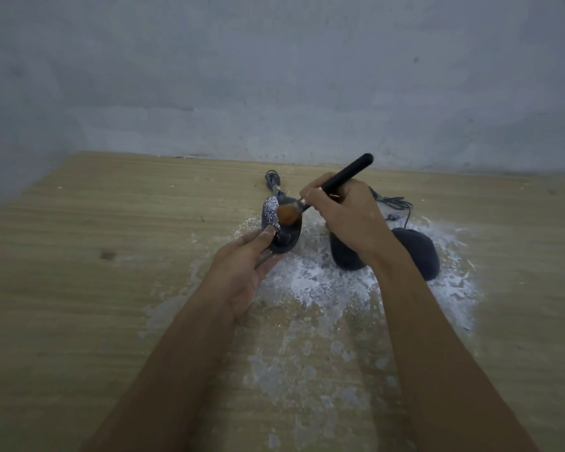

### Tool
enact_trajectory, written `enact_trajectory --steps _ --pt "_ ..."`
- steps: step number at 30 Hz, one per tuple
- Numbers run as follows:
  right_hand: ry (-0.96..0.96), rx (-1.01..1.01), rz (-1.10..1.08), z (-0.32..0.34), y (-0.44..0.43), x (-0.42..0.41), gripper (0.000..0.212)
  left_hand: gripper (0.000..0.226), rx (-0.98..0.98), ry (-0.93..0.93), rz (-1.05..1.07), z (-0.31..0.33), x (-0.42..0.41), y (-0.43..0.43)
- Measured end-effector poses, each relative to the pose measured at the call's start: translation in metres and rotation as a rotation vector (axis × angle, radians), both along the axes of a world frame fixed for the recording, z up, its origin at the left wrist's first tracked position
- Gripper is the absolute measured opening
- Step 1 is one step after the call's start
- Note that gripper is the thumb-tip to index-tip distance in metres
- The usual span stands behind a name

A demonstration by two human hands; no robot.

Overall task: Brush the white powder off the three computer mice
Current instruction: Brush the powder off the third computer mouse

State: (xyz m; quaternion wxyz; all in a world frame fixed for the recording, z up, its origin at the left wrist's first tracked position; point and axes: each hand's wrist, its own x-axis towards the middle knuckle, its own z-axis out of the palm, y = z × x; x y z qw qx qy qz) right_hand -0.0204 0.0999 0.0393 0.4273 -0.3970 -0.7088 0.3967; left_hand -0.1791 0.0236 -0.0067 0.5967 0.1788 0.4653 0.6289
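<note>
Three dark mice lie on the wooden table [79, 256]. My left hand [245, 272] grips the near end of the left mouse [287, 236], which carries a patch of white powder on its left side. My right hand [343, 216] holds a black-handled brush [343, 177]; its brown bristles [289, 214] rest on the top of that mouse. The middle mouse [344, 256] is largely hidden behind my right wrist. The right mouse [418, 252] sits just beyond my right forearm. White powder [313, 278] is spread over the table around them.
Dark mouse cables [395, 203] trail toward the grey wall [274, 76] behind the table. A cable bundle [272, 179] lies behind the left mouse. Powder smears [307, 363] extend toward the near edge between my forearms.
</note>
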Motion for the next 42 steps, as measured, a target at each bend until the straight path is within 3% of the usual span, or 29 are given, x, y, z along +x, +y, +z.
enact_trajectory --steps 2,5,10,14,18,22,27,31,35,39,42 --pt "-0.019 0.012 -0.024 0.0 0.001 0.003 0.013 0.027 0.006 0.006 0.0 0.0 0.0 0.0" --pt "-0.139 -0.059 0.138 -0.001 0.002 0.01 0.015 0.027 0.015 -0.004 0.018 0.0 -0.001 0.0" --pt "0.002 -0.019 0.004 0.0 0.005 0.01 0.015 0.021 0.049 -0.044 0.014 0.002 -0.001 -0.002" --pt "-0.1 -0.098 0.171 -0.002 0.002 0.014 0.014 0.027 0.049 -0.054 0.02 0.002 -0.001 -0.003" --pt "0.067 -0.024 -0.027 0.001 0.005 0.011 0.014 0.021 0.068 -0.076 -0.003 0.001 -0.002 -0.003" --pt "-0.053 -0.107 0.198 0.0 0.003 0.018 0.014 0.02 0.07 -0.08 -0.011 0.0 -0.002 -0.003" --pt "0.036 -0.002 -0.04 0.001 0.008 0.016 0.015 0.021 0.067 -0.091 -0.026 -0.001 -0.003 -0.002" --pt "-0.103 -0.026 0.18 0.001 0.002 0.017 0.015 0.03 0.079 -0.063 -0.001 -0.001 0.0 -0.003" --pt "0.012 0.086 -0.036 0.004 0.0 0.005 0.015 0.034 0.072 -0.022 0.012 0.0 0.003 -0.004" --pt "-0.178 0.034 0.187 0.004 -0.006 0.005 0.013 0.029 0.072 -0.021 0.018 0.001 0.004 -0.005" --pt "-0.067 0.042 0.067 0.004 -0.004 0.002 0.012 0.029 0.069 -0.019 0.017 0.002 0.005 -0.004"
